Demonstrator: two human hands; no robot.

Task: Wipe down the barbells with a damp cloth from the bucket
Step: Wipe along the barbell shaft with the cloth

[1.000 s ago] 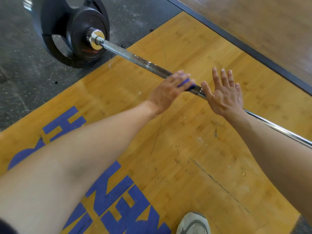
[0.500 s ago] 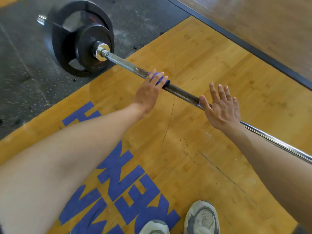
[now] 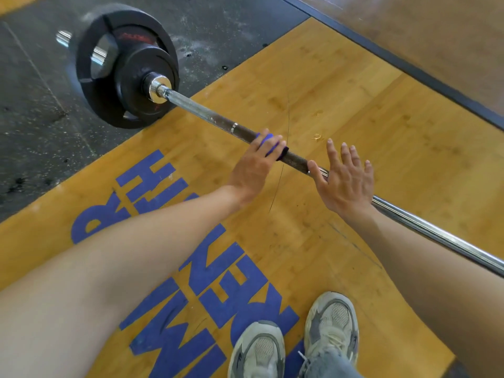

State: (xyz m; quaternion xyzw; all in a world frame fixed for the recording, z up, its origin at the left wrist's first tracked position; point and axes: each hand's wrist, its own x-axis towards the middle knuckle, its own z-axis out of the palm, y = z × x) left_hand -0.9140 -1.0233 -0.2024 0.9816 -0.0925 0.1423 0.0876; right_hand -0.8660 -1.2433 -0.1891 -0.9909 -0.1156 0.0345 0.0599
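A: Where was the barbell [image 3: 207,111]?
B: It lay across the wooden platform [image 3: 354,110], running from the black plates [image 3: 128,69] in the upper left of the frame down to the right edge. The plates sat on the dark rubber floor [image 3: 32,105].

A: And the cloth?
B: The blue cloth [image 3: 268,147] was wrapped on the dark knurled stretch of the bar, just left of the frame's centre, under the left hand [image 3: 252,170]. Its fingers curled over the cloth and the bar, gripping both.

A: The right hand?
B: The right hand [image 3: 345,178] was just right of centre, fingers straight and spread, holding nothing. Its thumb lay against the bar; the palm seemed to be over the shaft, though I could not tell how firmly it pressed. The two hands were near each other but apart.

A: Anything else in view?
B: Blue lettering [image 3: 207,271] on the platform in the lower middle, and two grey sneakers [image 3: 331,323] at the bottom edge.
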